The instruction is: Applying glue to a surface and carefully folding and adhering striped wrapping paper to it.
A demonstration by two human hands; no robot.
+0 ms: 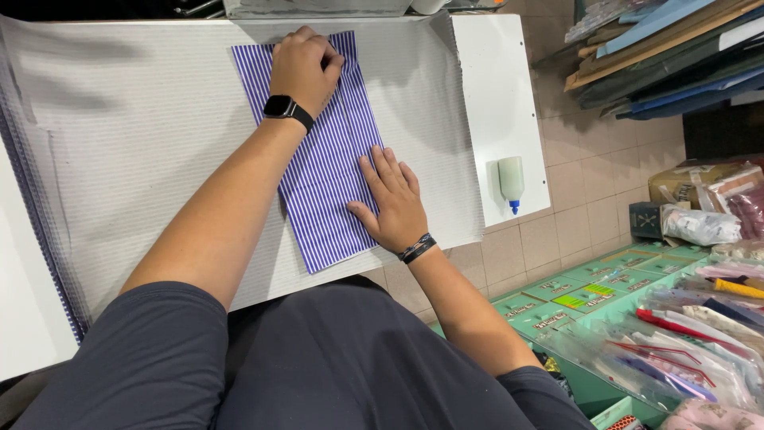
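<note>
The blue-and-white striped sheet lies on pale corrugated board atop the worktop, both hands' grip flat and holding nothing, left hand pressing its far end, right hand smoothing its near edge, seemingly mid-pressing, glue bottle aside

One camera on the person's head, looking almost straight down, close over the white bench, arms reaching away from it, own lap at the bottom edge, tiled floor off to the right side
</note>
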